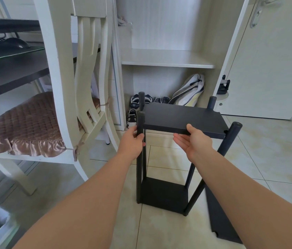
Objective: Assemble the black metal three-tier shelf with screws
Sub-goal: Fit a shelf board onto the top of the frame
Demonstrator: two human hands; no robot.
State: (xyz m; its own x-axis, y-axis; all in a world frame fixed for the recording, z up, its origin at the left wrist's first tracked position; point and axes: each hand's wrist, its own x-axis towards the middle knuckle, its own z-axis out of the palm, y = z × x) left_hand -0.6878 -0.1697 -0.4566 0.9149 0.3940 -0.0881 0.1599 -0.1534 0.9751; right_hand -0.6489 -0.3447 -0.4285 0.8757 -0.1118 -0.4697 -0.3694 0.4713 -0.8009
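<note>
While shelf (161,193) stands mid-frame on floor (267,150): left hand (132,141), grip wrapped round upright front-left post (140,123); right hand (193,139), grip clamped on panel (182,115) near edge, long axis left-right, seemingly unscrewed; spare panel (218,218) lower right.

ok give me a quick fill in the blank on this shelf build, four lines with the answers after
The left hand grips a pole, one of ____.
The right hand holds the upper board, thumb on ____.
A spare board lies on the floor, ____ of the lower board.
The chair cushion is ____.
Missing words: four; top; right; brown.
</note>
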